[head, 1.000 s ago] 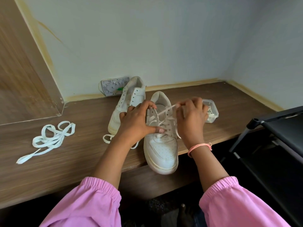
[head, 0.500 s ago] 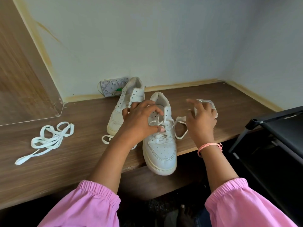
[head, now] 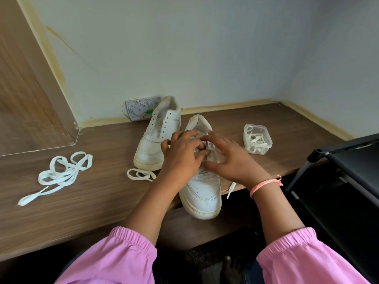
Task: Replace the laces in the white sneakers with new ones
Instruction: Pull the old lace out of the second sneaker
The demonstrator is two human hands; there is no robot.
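A brown wooden shelf (head: 92, 201) runs along a pale wall, set into a corner. The near sneaker (head: 202, 193) stands on this shelf with its toe over the front edge, pointing toward the person. Both hands meet over its lacing. The left hand (head: 182, 158) curls its fingers down onto the tongue area, pinching at the lace, though what exactly sits between the fingertips is hidden. The right hand (head: 227, 158) lies spread over the eyelets with fingers partly open, thumb pressed low against the sneaker's side; whether it grips the lace cannot be told. A lace end (head: 230, 189) hangs off the shelf edge just right of the near sneaker. The second sneaker (head: 158, 138), unlaced, stands just left of and behind the near one, touching it. A short lace loop (head: 140, 174) lies just left of the near sneaker. A loose lace pile (head: 61, 173) sits well to its left. A clear plastic tub (head: 257, 141) of laces rests to its right.
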